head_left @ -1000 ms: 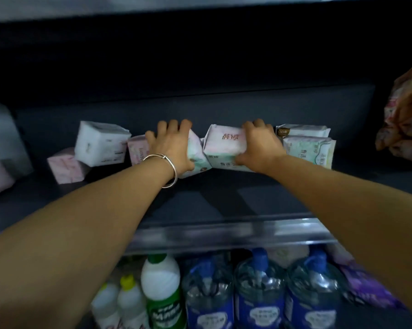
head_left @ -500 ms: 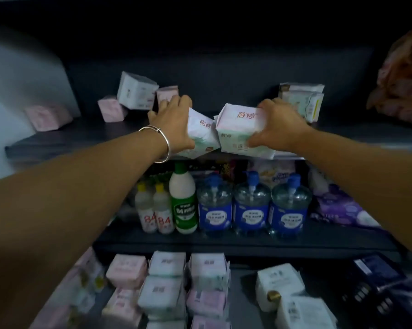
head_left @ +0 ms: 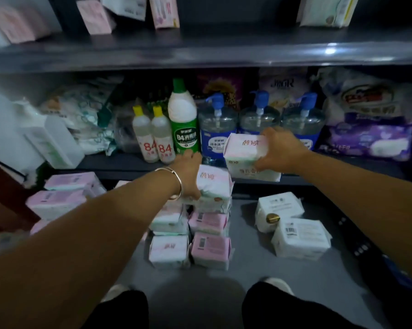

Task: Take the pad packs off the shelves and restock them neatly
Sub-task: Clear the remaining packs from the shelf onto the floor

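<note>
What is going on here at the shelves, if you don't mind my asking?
A person is moving pad packs. The left hand grips one pack over a stack of packs on the floor, and the right hand holds another pack in front of the pump bottles on the middle shelf. A few packs remain on the top shelf.

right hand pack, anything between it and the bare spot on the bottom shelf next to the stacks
Nothing visible blocks it. The right hand holds its pad pack in the air above the bottom shelf. The bare strip lies between the stacked packs and the white packs. The left hand with its own pack is off to the side.
</note>
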